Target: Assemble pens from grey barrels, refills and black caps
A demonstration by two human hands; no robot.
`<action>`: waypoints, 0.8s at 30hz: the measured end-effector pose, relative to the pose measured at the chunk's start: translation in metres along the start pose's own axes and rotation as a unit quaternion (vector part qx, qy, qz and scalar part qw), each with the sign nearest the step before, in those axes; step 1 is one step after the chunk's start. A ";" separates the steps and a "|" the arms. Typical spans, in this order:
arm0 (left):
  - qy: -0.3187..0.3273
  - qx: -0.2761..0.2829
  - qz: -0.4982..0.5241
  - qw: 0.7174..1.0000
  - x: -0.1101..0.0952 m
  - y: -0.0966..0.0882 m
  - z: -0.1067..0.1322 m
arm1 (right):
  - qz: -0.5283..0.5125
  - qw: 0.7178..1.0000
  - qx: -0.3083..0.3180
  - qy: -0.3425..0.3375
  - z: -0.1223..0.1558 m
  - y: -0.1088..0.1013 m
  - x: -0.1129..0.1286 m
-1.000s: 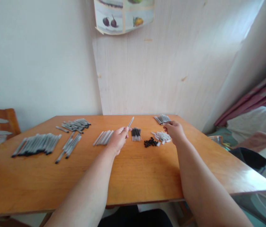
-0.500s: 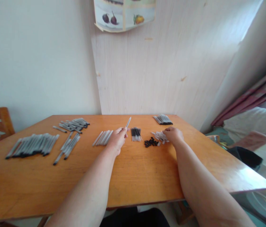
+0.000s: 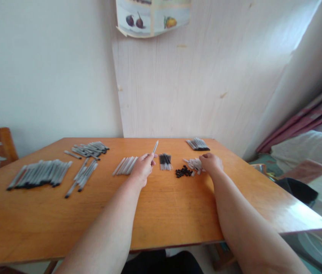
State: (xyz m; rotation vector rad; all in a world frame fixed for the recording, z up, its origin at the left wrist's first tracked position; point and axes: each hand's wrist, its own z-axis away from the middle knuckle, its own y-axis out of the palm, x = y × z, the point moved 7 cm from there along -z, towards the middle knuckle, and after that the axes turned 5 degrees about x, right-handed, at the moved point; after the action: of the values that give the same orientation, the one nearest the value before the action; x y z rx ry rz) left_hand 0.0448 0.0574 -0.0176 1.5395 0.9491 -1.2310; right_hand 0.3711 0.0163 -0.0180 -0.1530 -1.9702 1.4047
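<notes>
My left hand [image 3: 143,166] is closed around a pen [image 3: 155,146], whose pointed end sticks up above the fingers. Just left of that hand lies a row of clear pen barrels [image 3: 124,166]. Dark refills [image 3: 165,161] lie between my two hands. My right hand [image 3: 211,163] rests at the edge of a pile of whitish pen caps [image 3: 193,164], its fingers pinched together. Whatever is between those fingertips is hidden. Beside the caps sits a small heap of black plugs [image 3: 183,171].
On the left of the wooden table [image 3: 155,217] are a large row of pens [image 3: 40,173], a small group of pens [image 3: 83,176] and a loose pile of pens [image 3: 90,149]. A further bundle of pens [image 3: 197,144] lies at the back right. A chair [image 3: 6,144] stands at the left.
The whole view has shifted very slightly. Both hands stay in nearly the same place, the left one still holding the pen and the right one still at the caps.
</notes>
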 end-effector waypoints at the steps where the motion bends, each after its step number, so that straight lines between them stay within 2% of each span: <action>1: 0.002 0.000 0.014 1.000 0.000 0.000 0.000 | -0.006 1.000 -0.010 -0.002 0.001 -0.003 0.003; 4: -0.013 0.008 0.071 0.997 0.000 0.001 -0.001 | -0.053 0.997 -0.038 -0.036 0.009 -0.008 0.021; 8: -0.037 0.019 0.116 0.992 0.001 0.004 0.000 | -0.186 0.970 -0.038 -0.150 0.040 -0.006 0.065; 9: -0.036 0.025 0.116 0.992 0.000 0.005 0.001 | -0.221 0.958 -0.020 -0.181 0.051 -0.004 0.077; 11: -0.027 0.038 0.105 0.993 -0.002 0.007 0.002 | -0.279 0.933 0.062 -0.217 0.071 0.008 0.098; 14: -0.008 0.056 0.085 0.995 -0.004 0.011 0.003 | -0.350 0.888 0.197 -0.223 0.098 0.026 0.119; 16: -0.001 0.070 0.082 0.994 -0.004 0.015 0.005 | -0.382 0.859 0.256 -0.226 0.111 0.033 0.127; 19: 0.004 0.086 0.087 0.992 -0.004 0.020 0.007 | -0.412 0.826 0.309 -0.230 0.119 0.040 0.133; 24: 0.014 0.111 0.095 0.989 -0.002 0.026 0.008 | -0.437 0.795 0.356 -0.226 0.122 0.047 0.135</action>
State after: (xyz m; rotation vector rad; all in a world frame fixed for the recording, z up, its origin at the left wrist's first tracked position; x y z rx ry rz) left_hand 0.0668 0.0426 -0.0113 1.7805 0.6815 -1.2124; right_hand 0.1837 0.0030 -0.0155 1.3697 -1.3292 1.4447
